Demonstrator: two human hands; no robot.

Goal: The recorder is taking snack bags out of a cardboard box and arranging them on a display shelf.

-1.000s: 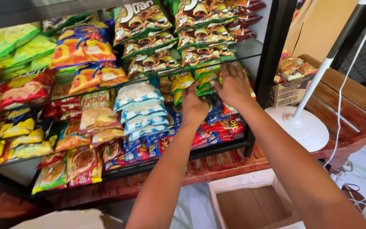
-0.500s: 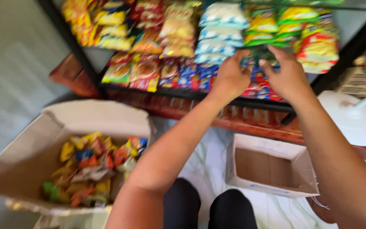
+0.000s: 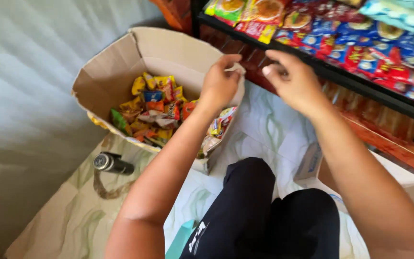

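Observation:
My left hand hovers over the near right rim of a big open cardboard box, fingers loosely curled, nothing in it. Many small snack packets, yellow, red, orange and green, lie in the bottom of the box. A few packets hang against its right side, under my left wrist. My right hand is beside the left one, just below the black shelf edge, and also holds nothing. Blue and red snack packets fill the shelf above it.
A black cylindrical object lies on the pale marbled floor left of my arm, with a brown strap under it. A smaller cardboard box sits by my knees in black trousers. A grey wall is at the left.
My view has swung down and left from the shelves to the box on the floor. Both hands have come off the shelf packets and moved down towards the box.

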